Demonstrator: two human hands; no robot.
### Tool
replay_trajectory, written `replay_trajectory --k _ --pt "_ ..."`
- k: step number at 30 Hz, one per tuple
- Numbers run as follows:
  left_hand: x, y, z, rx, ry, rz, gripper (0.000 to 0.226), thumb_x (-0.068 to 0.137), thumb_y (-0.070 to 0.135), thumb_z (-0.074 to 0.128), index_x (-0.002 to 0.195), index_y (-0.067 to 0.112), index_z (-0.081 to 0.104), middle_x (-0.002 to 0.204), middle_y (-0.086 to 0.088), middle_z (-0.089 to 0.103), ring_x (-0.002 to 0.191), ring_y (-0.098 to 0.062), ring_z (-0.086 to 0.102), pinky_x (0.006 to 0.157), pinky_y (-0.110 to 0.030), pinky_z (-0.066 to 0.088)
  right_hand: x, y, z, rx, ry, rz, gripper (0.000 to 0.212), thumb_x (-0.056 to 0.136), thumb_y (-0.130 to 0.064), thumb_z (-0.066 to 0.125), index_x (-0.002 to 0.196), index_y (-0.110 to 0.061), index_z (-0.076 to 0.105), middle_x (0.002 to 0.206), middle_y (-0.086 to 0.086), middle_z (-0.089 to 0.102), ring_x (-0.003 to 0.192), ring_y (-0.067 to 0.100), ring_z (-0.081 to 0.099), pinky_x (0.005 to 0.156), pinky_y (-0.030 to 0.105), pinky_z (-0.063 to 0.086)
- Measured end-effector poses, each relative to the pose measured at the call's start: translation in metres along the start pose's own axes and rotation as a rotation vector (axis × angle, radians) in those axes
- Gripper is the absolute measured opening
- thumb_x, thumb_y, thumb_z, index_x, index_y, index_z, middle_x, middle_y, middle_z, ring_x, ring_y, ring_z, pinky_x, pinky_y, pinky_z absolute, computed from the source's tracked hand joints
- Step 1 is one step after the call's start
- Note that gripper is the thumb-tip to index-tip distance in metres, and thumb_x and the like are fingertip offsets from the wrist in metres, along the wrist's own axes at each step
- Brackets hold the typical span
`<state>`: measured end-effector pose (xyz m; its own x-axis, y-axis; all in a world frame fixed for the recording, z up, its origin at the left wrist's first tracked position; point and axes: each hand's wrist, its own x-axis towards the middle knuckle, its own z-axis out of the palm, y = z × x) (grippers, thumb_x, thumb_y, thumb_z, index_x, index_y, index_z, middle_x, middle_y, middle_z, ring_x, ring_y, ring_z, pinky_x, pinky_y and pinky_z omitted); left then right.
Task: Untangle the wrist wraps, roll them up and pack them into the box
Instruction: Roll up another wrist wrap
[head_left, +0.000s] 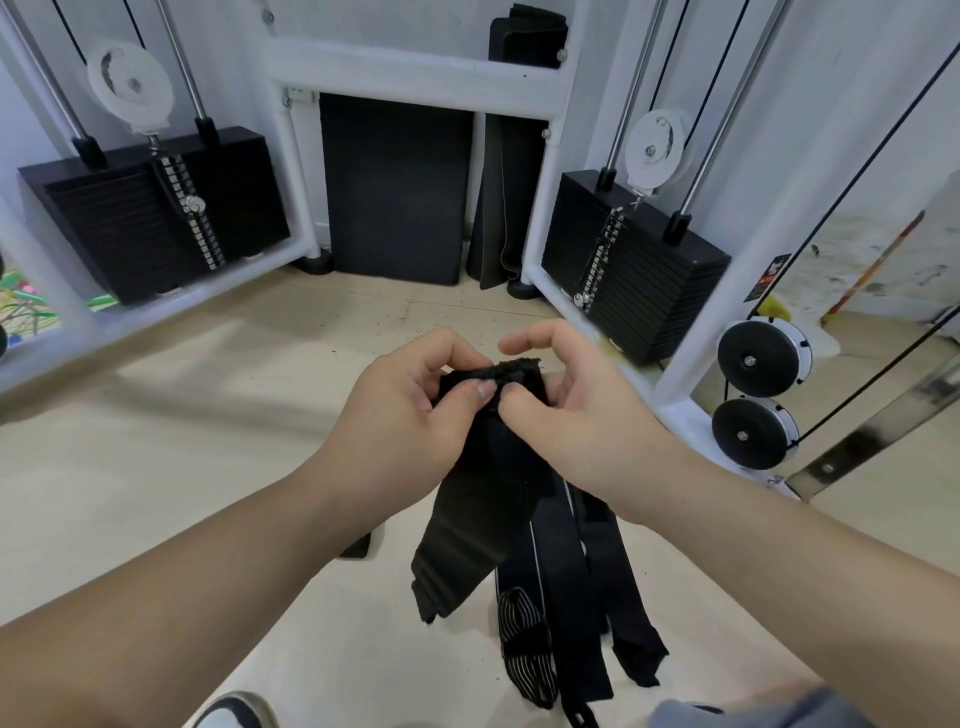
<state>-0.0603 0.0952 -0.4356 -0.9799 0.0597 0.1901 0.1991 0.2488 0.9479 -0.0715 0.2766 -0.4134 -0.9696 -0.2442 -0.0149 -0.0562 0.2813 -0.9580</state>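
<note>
Low by the frame's edge sits a white shoe on the pale floor. Above it the black wraps hang in several loose strips. The left hand pinches their bunched top end between thumb and curled fingers. The right hand grips the same end, index finger lifted. Behind, 2 weight stacks flank a dark mat.

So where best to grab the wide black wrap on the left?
Wide black wrap: probably its free lower end, from the left; it hangs clear of the other strands there, while left hand and right hand bunch its top.
</note>
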Motion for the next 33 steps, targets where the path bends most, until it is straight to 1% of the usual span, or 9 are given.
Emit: replay_trajectory --k 7,9,12,15,20,24,28,31,33 --pt "-0.006 0.011 0.007 -0.144 0.001 -0.083 0.008 0.102 0.007 0.066 0.1 0.013 0.071 0.06 0.009 0.07 0.051 -0.001 0.059 0.053 -0.011 0.045 0.001 0.001 0.004 -0.007 0.058 -0.047 0.022 0.097 -0.008 0.06 0.095 -0.03 0.062 0.065 -0.008 0.058 0.058 0.008 0.05 0.054 0.027 0.042" --pt "-0.006 0.013 0.004 -0.176 -0.018 -0.178 0.009 0.104 0.02 0.066 0.102 0.02 0.074 0.065 0.007 0.068 0.057 -0.008 0.057 0.056 -0.02 0.046 0.001 0.001 0.003 -0.006 0.036 -0.055 0.022 0.098 -0.007 0.058 0.095 -0.028 0.061 0.074 0.004 0.06 0.065 0.014 0.053 0.06 0.034 0.044" --pt "-0.002 0.01 0.002 -0.24 -0.081 -0.365 0.033 0.105 0.051 0.053 0.102 0.032 0.079 0.088 -0.007 0.073 0.079 -0.022 0.062 0.069 -0.036 0.05 0.001 0.002 0.001 -0.028 0.015 -0.081 0.025 0.1 -0.005 0.056 0.094 -0.029 0.059 0.085 0.018 0.065 0.07 0.019 0.056 0.065 0.039 0.048" --pt "-0.001 0.008 0.004 -0.229 -0.128 -0.488 0.046 0.103 0.064 0.047 0.104 0.032 0.08 0.094 -0.005 0.078 0.09 -0.025 0.071 0.078 -0.041 0.057 0.001 0.003 0.001 -0.102 0.012 -0.149 0.027 0.101 -0.004 0.055 0.093 -0.029 0.058 0.086 0.004 0.067 0.078 0.015 0.06 0.071 0.034 0.051" --pt "-0.006 0.013 0.0 -0.287 -0.219 -0.404 0.027 0.11 0.034 0.053 0.118 0.025 0.078 0.111 -0.007 0.08 0.111 -0.031 0.074 0.101 -0.05 0.058 0.001 0.005 0.003 -0.193 0.023 -0.193 0.032 0.098 0.004 0.054 0.092 -0.028 0.06 0.084 -0.002 0.066 0.082 0.01 0.062 0.073 0.024 0.051" --pt "-0.007 0.012 0.001 -0.29 -0.158 -0.386 0.023 0.109 0.021 0.057 0.123 0.023 0.075 0.11 -0.005 0.081 0.109 -0.025 0.076 0.092 -0.038 0.062 0.001 0.007 0.004 -0.129 0.008 -0.137 0.034 0.099 0.007 0.055 0.093 -0.025 0.065 0.09 -0.002 0.072 0.085 0.012 0.068 0.074 0.023 0.053" --pt "-0.004 0.009 -0.003 -0.223 -0.102 -0.327 0.023 0.107 0.017 0.061 0.117 0.029 0.078 0.107 -0.001 0.081 0.106 -0.019 0.076 0.089 -0.028 0.059 0.002 0.0 -0.002 0.235 -0.109 0.124 0.034 0.098 0.006 0.062 0.116 -0.022 0.068 0.111 0.022 0.075 0.092 0.027 0.074 0.079 0.036 0.061" --pt "-0.005 0.01 -0.007 -0.191 -0.137 -0.251 0.027 0.105 0.011 0.062 0.114 0.03 0.079 0.105 0.007 0.081 0.104 -0.008 0.075 0.085 -0.017 0.058 0.004 0.003 -0.014 0.298 -0.232 0.233 0.046 0.086 -0.011 0.07 0.132 -0.016 0.069 0.124 0.026 0.072 0.114 0.042 0.072 0.103 0.051 0.055" --pt "-0.004 0.009 -0.009 -0.148 -0.147 -0.201 0.026 0.104 0.01 0.064 0.117 0.026 0.079 0.106 0.007 0.081 0.104 -0.007 0.075 0.089 -0.017 0.058 0.005 0.004 -0.019 0.257 -0.327 0.228 0.045 0.088 -0.02 0.07 0.131 -0.008 0.071 0.127 0.026 0.071 0.122 0.04 0.069 0.11 0.053 0.051"
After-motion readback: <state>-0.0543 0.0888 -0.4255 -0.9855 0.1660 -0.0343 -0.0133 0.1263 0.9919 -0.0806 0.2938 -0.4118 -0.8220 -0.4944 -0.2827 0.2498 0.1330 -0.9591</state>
